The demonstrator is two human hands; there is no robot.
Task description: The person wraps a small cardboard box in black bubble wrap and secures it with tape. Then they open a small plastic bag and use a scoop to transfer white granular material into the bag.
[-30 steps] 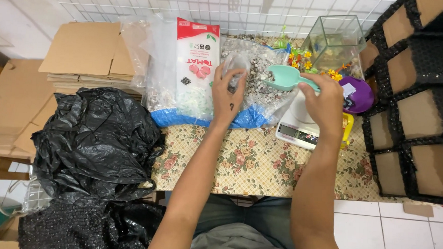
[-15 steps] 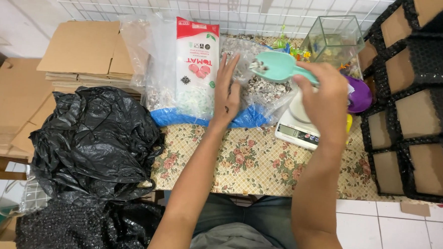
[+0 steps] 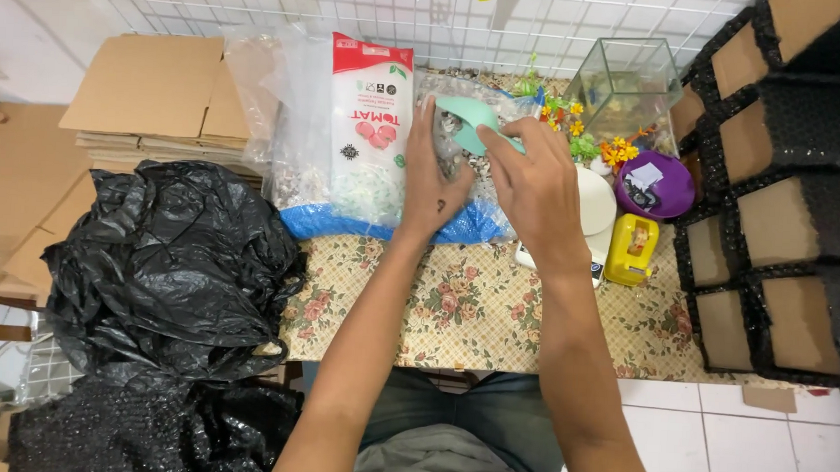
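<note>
Head camera looks straight down both forearms, which reach forward over the floral tablecloth. Left hand lies palm-down with fingers stretched flat, pressing on the clear plastic bag of gravel at the table's far side. Right hand is curled, knuckles up, fingers closed around the handle of a teal scoop whose bowl sits over the bag's mouth; whether it touches the gravel is hard to tell. A white scale lies just right of that hand.
</note>
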